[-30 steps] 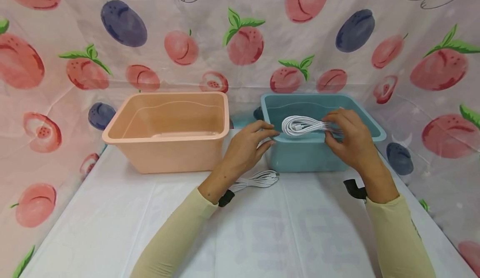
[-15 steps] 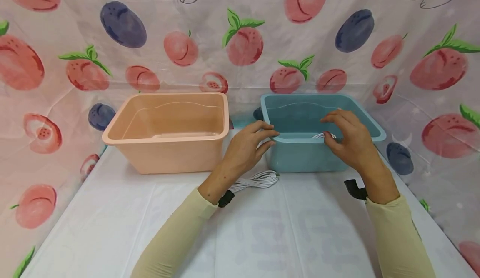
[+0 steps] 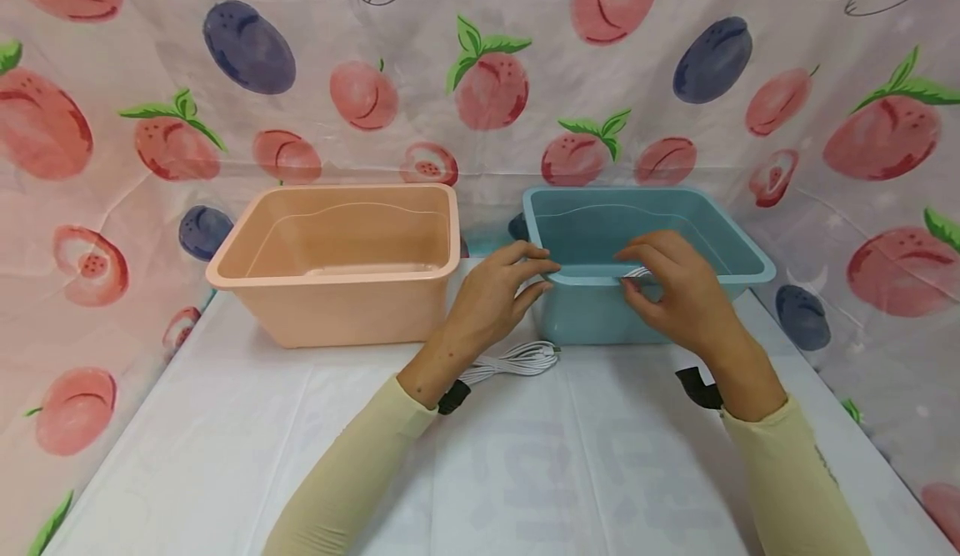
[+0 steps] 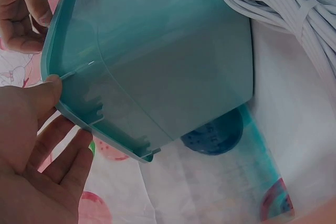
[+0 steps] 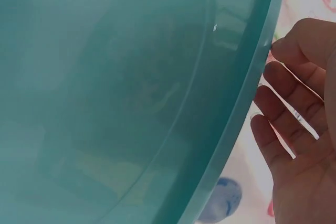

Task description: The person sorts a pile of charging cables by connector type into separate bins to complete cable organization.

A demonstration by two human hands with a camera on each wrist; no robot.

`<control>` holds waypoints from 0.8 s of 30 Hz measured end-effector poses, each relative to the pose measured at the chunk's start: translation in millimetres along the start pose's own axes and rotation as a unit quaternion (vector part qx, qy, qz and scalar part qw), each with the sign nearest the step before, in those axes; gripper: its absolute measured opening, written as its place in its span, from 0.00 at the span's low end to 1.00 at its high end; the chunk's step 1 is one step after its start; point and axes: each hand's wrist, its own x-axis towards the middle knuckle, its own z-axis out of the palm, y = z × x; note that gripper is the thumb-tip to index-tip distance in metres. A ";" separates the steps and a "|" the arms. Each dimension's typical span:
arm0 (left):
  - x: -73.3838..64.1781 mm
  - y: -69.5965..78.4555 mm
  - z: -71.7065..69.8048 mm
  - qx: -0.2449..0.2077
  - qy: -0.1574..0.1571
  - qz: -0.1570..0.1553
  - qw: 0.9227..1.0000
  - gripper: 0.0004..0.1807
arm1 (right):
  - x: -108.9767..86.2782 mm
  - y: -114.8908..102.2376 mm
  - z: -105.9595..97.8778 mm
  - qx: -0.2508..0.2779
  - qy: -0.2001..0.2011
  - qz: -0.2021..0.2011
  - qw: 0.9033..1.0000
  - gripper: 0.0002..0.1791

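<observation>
A blue-green plastic bin (image 3: 600, 314) stands at the right of the table. My left hand (image 3: 491, 289) holds its near left corner, with the thumb below the rim and the fingers over it, as the left wrist view (image 4: 37, 145) also shows. My right hand (image 3: 678, 293) hovers at the near rim with thumb and fingers apart, holding nothing. Inside the bin, a sliver of white cable (image 3: 637, 272) shows past the rim; most of it is hidden. Another bundled white cable (image 3: 521, 358) lies on the table before the bin, partly covered by my left wrist.
A peach-coloured bin (image 3: 360, 310) stands to the left, its visible interior bare. White cloth (image 3: 525, 456) covers the table. Behind hangs a fruit-print curtain (image 3: 427, 97), which also runs along both sides.
My right hand has let go of the white cable bundle, which dropped into the blue-green bin. That hand then shifted slightly left and down. My left hand has stayed on the rim.
</observation>
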 end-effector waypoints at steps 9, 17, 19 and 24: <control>-0.2 -0.1 0.7 0.005 0.003 -0.002 1.000 0.15 | 6.2 -24.9 10.3 0.018 -0.021 -0.059 0.998 0.21; -0.9 -1.2 0.9 0.005 0.010 0.005 1.000 0.14 | 7.7 -47.8 25.8 0.024 -0.058 -0.103 0.993 0.20; -1.0 -1.2 0.8 0.006 0.010 0.004 1.000 0.14 | 7.5 -52.3 30.6 0.027 -0.060 -0.115 0.991 0.20; -0.7 -0.6 0.4 0.009 0.007 0.005 1.000 0.14 | 7.2 -61.6 40.3 0.037 -0.065 -0.140 0.987 0.17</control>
